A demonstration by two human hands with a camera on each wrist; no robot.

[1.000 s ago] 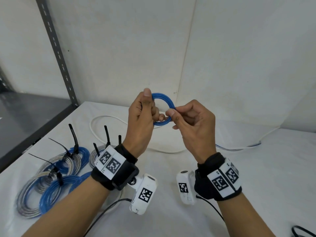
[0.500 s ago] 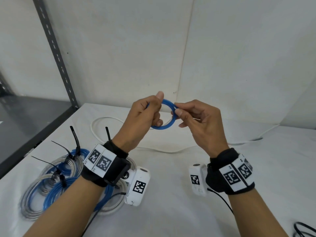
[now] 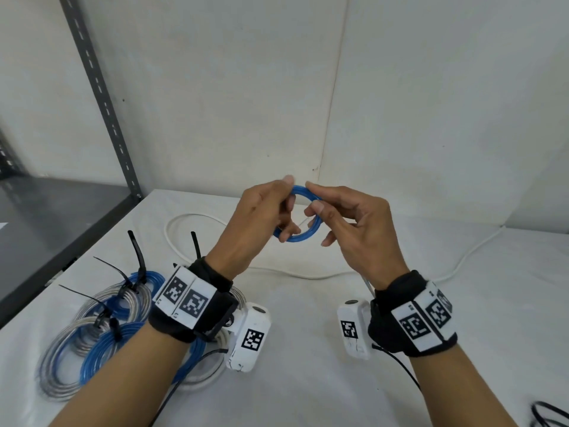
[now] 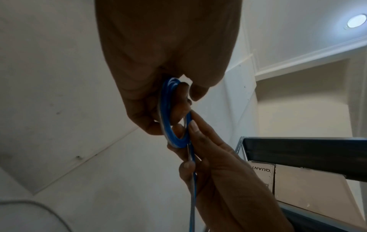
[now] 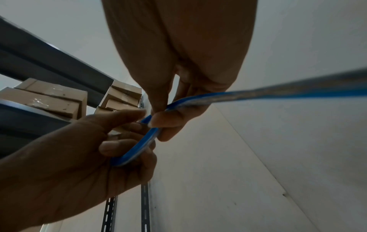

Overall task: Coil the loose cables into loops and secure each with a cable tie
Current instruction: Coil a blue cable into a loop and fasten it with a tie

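A: While both hands hover above the table (image 3: 308, 380), where's the cable?
B: Left hand (image 3: 255, 223) grips the blue coil (image 3: 303, 237); right hand (image 3: 354, 229) pinches its top.
A: Orientation?
B: Ring upright, facing me; tail trails down-right. Bare table below; tied coils (image 3: 101, 328) crowd the left edge.

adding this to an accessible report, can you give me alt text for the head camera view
Two hands hold a small blue cable coil up over a white table: the left hand grips its left side, the right hand pinches its right side. On the table at the left lie tied coils of blue and silver cable with black cable ties sticking up.
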